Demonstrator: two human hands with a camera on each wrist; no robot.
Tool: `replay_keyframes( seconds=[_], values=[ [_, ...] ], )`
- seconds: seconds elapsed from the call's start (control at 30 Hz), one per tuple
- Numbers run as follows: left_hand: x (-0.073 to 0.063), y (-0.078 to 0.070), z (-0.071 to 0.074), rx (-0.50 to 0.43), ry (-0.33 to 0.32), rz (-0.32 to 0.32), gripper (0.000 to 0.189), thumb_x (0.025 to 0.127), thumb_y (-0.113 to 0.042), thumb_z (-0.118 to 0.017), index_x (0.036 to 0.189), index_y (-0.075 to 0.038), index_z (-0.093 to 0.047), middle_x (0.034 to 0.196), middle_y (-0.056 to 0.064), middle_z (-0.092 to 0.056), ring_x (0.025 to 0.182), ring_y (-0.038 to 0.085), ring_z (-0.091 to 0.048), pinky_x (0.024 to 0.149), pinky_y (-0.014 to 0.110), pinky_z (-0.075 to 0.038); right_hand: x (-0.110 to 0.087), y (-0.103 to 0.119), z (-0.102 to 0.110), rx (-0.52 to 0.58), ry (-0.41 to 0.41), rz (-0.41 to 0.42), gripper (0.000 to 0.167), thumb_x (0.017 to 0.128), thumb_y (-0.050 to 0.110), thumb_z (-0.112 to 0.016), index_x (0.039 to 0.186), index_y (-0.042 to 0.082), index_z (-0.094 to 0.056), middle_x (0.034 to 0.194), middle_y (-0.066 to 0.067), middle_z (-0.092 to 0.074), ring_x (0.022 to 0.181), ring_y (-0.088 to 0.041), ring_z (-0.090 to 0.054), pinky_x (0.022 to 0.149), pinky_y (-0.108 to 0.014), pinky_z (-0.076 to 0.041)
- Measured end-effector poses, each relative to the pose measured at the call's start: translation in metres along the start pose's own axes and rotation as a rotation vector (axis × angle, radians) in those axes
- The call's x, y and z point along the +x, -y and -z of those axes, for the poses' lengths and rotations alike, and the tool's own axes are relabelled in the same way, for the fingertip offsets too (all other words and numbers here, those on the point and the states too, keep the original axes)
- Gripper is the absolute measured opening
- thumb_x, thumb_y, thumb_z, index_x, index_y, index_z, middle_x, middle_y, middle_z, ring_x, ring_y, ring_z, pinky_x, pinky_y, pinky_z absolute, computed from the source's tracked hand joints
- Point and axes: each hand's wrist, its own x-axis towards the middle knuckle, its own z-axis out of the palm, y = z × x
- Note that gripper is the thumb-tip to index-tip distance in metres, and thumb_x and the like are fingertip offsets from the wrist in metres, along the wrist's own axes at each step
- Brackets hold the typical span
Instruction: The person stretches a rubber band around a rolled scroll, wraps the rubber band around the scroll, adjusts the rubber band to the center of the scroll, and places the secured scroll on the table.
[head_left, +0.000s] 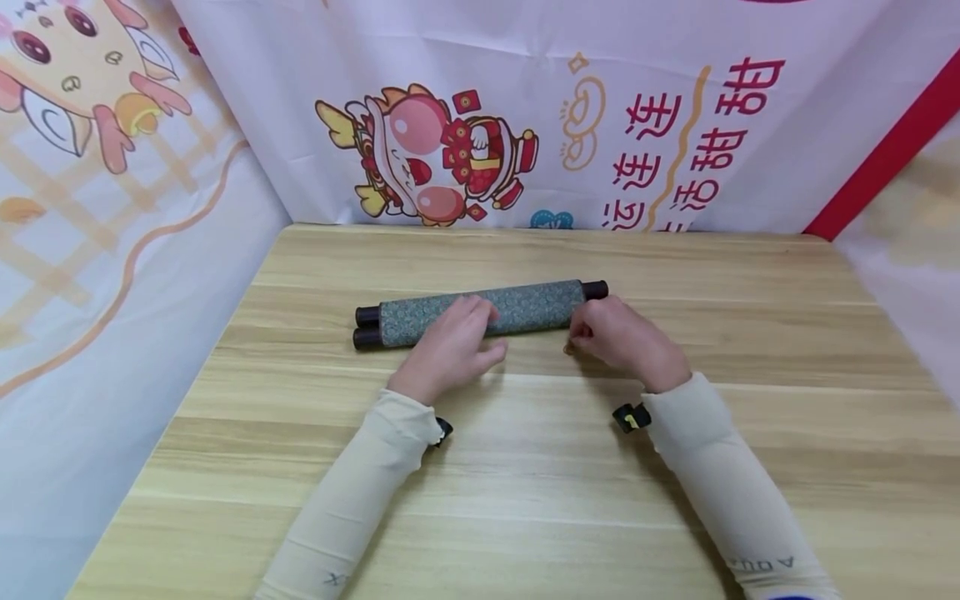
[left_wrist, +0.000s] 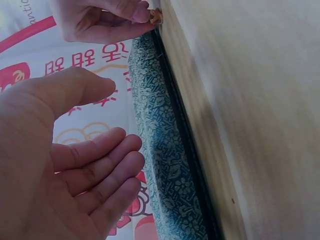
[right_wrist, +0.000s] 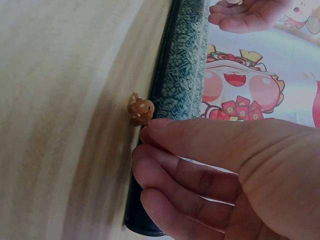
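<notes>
A rolled scroll (head_left: pixel 536 307) with blue-green floral brocade and dark roller ends lies across the table. Thumb and index fingertips of my right hand (head_left: pixel 617 337) pinch a small brown figurine (right_wrist: pixel 141 109) with pale spots, down by the scroll's near edge toward its right end. In the left wrist view, the same figurine (left_wrist: pixel 156 16) shows at the right hand's fingertips. Over the left half of the scroll is my left hand (head_left: pixel 450 346), its fingers loosely bent and thumb apart, nothing between them. That hand hides part of the brocade in the head view.
Wood-grain tabletop (head_left: pixel 525 467) extends around the scroll. Behind its back edge hangs a white cloth (head_left: pixel 480 50) with cartoon prints and red characters. Another printed cloth (head_left: pixel 187 275) hangs along the left side. Both forearms wear pale sleeves (head_left: pixel 352 492), with small black devices near the wrists.
</notes>
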Motion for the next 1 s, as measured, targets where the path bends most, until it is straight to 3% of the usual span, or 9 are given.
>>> replay_keyframes(
  seconds=[0.3,0.67,1.0],
  values=[
    [0.0,-0.002,-0.005,0.021,0.014,-0.026,0.037,0.101,-0.029,-0.067,0.126,-0.001,-0.066,0.123,0.009,-0.066,0.118,0.026,-0.061,0.108,0.041,-0.052,0.002,0.001,-0.005,-0.031,0.009,0.016,0.009,0.098,0.007,-0.073,0.096,0.008,-0.082,0.093,-0.007,-0.077,0.079,-0.015,-0.066,0.077,-0.037,-0.06],
    [0.0,-0.003,-0.007,0.008,0.041,-0.015,0.039,0.101,-0.031,-0.067,0.125,-0.001,-0.068,0.122,0.009,-0.068,0.118,0.027,-0.063,0.108,0.042,-0.052,0.004,0.005,-0.006,-0.047,0.033,0.002,0.011,0.1,0.007,-0.07,0.099,0.006,-0.08,0.094,-0.008,-0.076,0.079,-0.015,-0.066,0.077,-0.036,-0.06],
    [0.002,-0.004,-0.009,-0.004,0.029,-0.071,0.034,0.1,-0.029,-0.069,0.124,-0.004,-0.067,0.12,0.007,-0.069,0.116,0.024,-0.063,0.106,0.04,-0.053,0.005,0.012,-0.002,0.056,0.0,0.061,0.009,0.101,0.012,-0.07,0.101,0.01,-0.079,0.095,-0.004,-0.075,0.082,-0.016,-0.065,0.078,-0.035,-0.06]
  ],
)
